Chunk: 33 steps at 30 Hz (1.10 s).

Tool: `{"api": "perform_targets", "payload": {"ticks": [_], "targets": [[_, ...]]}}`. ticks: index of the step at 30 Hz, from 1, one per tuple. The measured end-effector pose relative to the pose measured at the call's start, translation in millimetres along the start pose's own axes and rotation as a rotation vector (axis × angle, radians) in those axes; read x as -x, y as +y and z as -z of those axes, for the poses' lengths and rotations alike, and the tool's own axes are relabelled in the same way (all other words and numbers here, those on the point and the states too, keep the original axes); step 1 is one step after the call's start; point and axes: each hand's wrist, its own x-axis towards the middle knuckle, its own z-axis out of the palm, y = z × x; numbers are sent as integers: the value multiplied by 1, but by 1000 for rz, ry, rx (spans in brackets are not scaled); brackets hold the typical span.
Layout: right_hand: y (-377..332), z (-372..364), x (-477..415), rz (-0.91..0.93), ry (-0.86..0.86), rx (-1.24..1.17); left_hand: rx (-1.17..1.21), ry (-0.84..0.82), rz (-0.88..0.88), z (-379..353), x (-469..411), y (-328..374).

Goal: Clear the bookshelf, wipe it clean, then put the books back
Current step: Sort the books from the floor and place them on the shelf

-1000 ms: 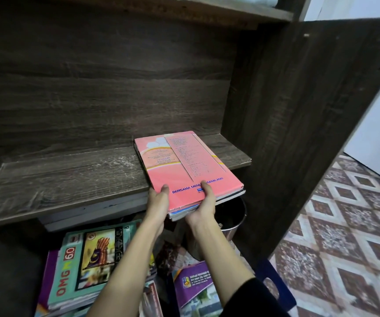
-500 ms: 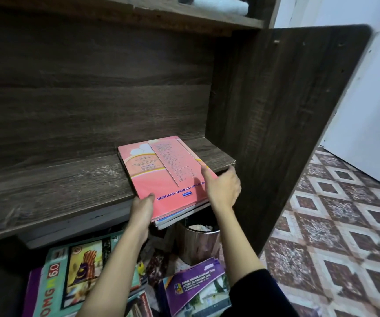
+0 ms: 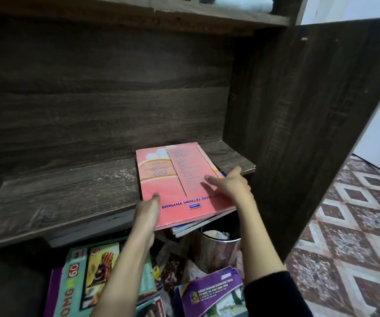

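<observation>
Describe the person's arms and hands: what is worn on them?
The left hand and right hand are bare: no gloves, and no rings or watch show. A black sleeve covers the right arm near the frame's bottom; the left forearm is bare.

You have bare shelf (image 3: 70,193) to the left of the pink book stack (image 3: 180,186). To its right, the side panel (image 3: 298,133) leaves only a narrow strip. Below, a metal bin (image 3: 218,250) and loose books (image 3: 88,277) crowd the floor.
</observation>
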Motion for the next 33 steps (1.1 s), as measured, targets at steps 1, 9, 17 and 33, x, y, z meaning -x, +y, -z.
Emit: {"api": "perform_targets", "payload": {"ticks": [1, 9, 17, 33], "targets": [[1, 2, -4, 1, -42, -89, -19, 41, -14, 4, -1, 1], [9, 1, -11, 7, -421, -610, -287, 300, -202, 37, 5, 16], [1, -23, 3, -137, -597, -977, -154, 193, -347, 65, 6, 18], [-81, -40, 110, 777, -262, -987, -393, 614, -450, 145, 59, 56]]}}
